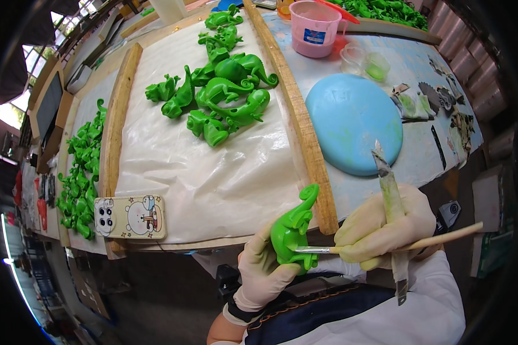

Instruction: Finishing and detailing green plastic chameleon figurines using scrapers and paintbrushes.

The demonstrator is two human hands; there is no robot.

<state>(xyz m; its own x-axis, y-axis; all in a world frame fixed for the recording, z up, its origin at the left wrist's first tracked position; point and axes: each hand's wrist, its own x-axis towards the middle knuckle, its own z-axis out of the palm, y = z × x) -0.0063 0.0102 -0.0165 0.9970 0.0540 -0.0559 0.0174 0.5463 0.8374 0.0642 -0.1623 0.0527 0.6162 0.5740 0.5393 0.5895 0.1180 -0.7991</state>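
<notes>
Green chameleon figurine point(293, 233) sits low in view, just off the near table edge, gripped in the gloved left hand point(262, 276) w/ fingers wrapped round its body, curled tail pointing up. Right hand point(385, 227), also gloved, is closed on two tools at once: a thin paintbrush point(385, 246) w/ wooden handle, metal ferrule & tip touching the figurine's side, plus a paint-smeared craft knife point(392, 213) standing upright thru the fist, blade up.

Just beyond the hands: a wooden slat point(302, 132) running away across the table, w/ a round light-blue disc point(354, 123) to its right, green smears on it. Left of the slat, crinkled white plastic sheet point(213, 178); a phone in a cartoon case point(129, 217) lies at its near left corner.

Further back on the sheet, a cluster of finished green chameleons point(224, 95). Far left strip holds more green figures point(80, 178). At the back right, a pink plastic cup point(315, 29) & two small clear cups point(365, 62), one w/ green paint.
</notes>
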